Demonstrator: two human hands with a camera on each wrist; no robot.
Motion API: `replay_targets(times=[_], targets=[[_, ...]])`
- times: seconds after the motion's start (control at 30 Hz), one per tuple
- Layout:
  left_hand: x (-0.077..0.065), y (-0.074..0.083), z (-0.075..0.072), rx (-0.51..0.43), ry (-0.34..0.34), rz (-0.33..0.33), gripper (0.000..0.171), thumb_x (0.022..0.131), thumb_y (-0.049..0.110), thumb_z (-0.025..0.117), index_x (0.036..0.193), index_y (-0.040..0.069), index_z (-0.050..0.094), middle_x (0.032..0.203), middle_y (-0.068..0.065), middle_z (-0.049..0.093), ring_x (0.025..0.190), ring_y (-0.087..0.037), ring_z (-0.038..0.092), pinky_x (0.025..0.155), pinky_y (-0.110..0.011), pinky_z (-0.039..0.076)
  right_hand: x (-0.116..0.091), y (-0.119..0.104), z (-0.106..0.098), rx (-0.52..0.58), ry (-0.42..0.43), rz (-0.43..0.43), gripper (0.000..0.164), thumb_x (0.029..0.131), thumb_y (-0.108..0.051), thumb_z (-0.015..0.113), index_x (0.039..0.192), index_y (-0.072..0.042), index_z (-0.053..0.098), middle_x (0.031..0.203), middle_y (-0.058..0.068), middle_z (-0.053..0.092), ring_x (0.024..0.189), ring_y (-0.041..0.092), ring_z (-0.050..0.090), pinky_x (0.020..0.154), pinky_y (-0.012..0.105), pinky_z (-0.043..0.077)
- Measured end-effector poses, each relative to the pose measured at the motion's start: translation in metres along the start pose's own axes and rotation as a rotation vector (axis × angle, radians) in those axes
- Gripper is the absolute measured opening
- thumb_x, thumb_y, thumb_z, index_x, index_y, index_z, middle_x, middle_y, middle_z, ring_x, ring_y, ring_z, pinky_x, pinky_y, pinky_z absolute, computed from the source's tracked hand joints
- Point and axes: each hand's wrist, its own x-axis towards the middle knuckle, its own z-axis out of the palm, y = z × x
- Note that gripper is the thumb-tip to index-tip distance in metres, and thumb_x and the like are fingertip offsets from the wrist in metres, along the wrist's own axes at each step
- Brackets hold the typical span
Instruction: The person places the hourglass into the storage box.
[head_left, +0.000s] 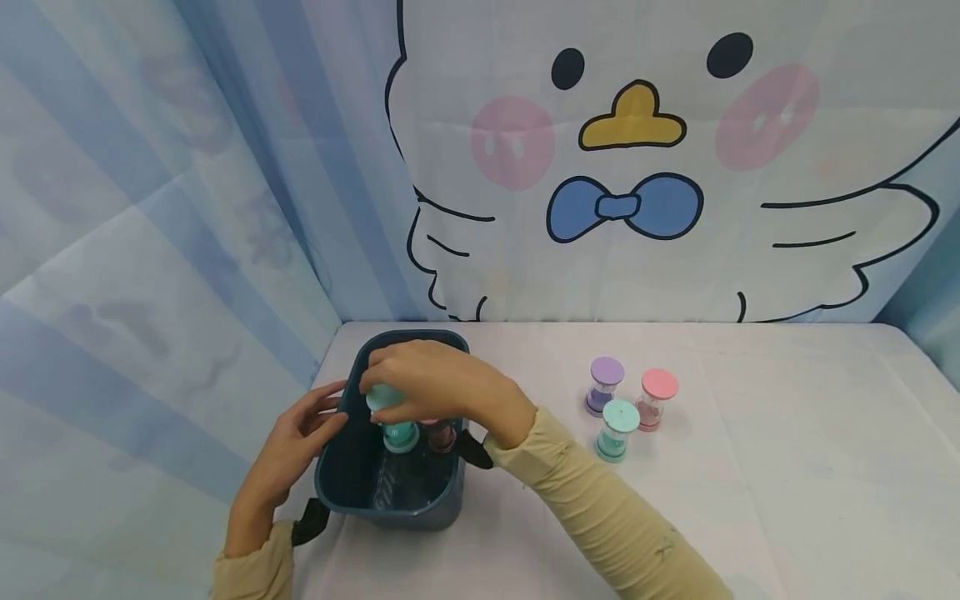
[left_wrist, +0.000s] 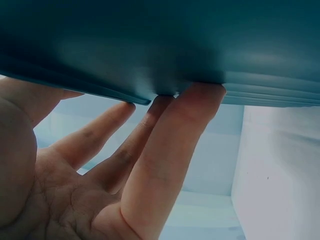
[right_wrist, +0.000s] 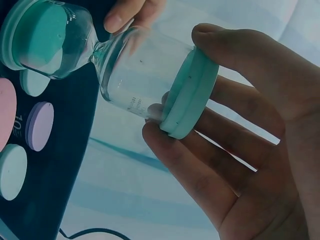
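My right hand (head_left: 427, 379) holds a teal-capped sand timer (right_wrist: 122, 75) by one end cap, thumb on one side and fingers on the other. The timer is over the opening of a dark blue bin (head_left: 390, 508), its teal sand in the far bulb. My left hand (head_left: 288, 446) is at the bin's left side; its extended fingers (left_wrist: 165, 155) touch the outer wall, and the thumb lies at the rim. Inside the bin, a pink-capped timer (right_wrist: 6, 112), a purple-capped one (right_wrist: 40, 126) and mint-capped ones (right_wrist: 12, 172) show their tops.
On the white table (head_left: 810, 467), right of the bin, three more sand timers stand close together: purple (head_left: 606, 371), pink (head_left: 659, 385) and mint (head_left: 621, 417). A printed curtain (head_left: 622, 275) hangs behind the table, another (head_left: 135, 292) along the left.
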Motion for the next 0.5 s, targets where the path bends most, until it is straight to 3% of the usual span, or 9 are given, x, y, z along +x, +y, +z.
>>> replay_targets(times=[0.2, 0.3, 0.43, 0.5], targets=[[-0.001, 0.001, 0.0, -0.008, -0.002, 0.007, 0.054, 0.105, 0.03, 0.052, 0.154, 0.015, 0.035, 0.148, -0.017, 0.046, 0.13, -0.036, 0.051, 0.097, -0.043, 0.049, 0.01, -0.004, 0.004, -0.035, -0.039, -0.009, 0.031, 0.093, -0.034, 0.07, 0.12, -0.018, 0.072, 0.108, -0.005, 0.065, 0.092, 0.007, 0.06, 0.082, 0.021, 0.05], [-0.001, 0.002, 0.0, -0.013, -0.002, 0.009, 0.053, 0.105, 0.029, 0.052, 0.154, 0.015, 0.036, 0.149, -0.017, 0.046, 0.129, -0.033, 0.052, 0.093, -0.032, 0.05, 0.016, -0.007, 0.006, -0.061, -0.06, 0.005, 0.03, 0.093, -0.034, 0.07, 0.119, -0.018, 0.072, 0.11, -0.005, 0.067, 0.093, 0.007, 0.062, 0.084, 0.02, 0.051], [-0.002, 0.003, 0.0, -0.024, -0.006, 0.012, 0.053, 0.105, 0.028, 0.052, 0.154, 0.016, 0.036, 0.148, -0.016, 0.046, 0.121, -0.007, 0.057, 0.09, -0.022, 0.049, 0.022, -0.01, 0.009, -0.075, -0.079, 0.015, 0.028, 0.093, -0.033, 0.071, 0.117, -0.018, 0.073, 0.112, -0.005, 0.069, 0.095, 0.007, 0.064, 0.086, 0.02, 0.051], [-0.002, 0.003, 0.0, -0.024, -0.006, 0.016, 0.053, 0.105, 0.028, 0.052, 0.153, 0.016, 0.037, 0.148, -0.016, 0.047, 0.117, 0.004, 0.055, 0.092, -0.024, 0.049, 0.024, -0.011, 0.011, -0.08, -0.08, 0.01, 0.028, 0.093, -0.033, 0.071, 0.116, -0.018, 0.073, 0.112, -0.006, 0.069, 0.095, 0.006, 0.064, 0.085, 0.02, 0.051]])
